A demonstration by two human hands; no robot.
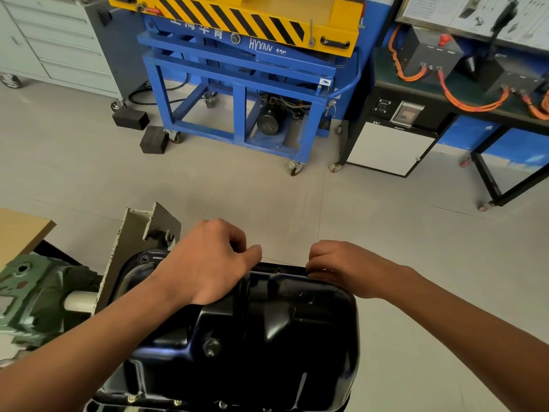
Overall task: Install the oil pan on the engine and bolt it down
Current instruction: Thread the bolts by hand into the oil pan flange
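The pan (pixel 267 322) lies sump-up, its left end against the stand plate (pixel 139 233). The left hand (pixel 208 263) rests on the pan's top, and the right hand (pixel 341 269) is at its far rim. Both hands' fingers are curled together at that rim; whether they pinch anything cannot be told. Bolts (pixel 177 402) sit in the near flange.

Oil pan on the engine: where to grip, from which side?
Take the oil pan by its thin flange along the far edge, coming from above with fingers curled over the lip. The sump body is bulged and glossy, giving little purchase; the flange is a flat rim.
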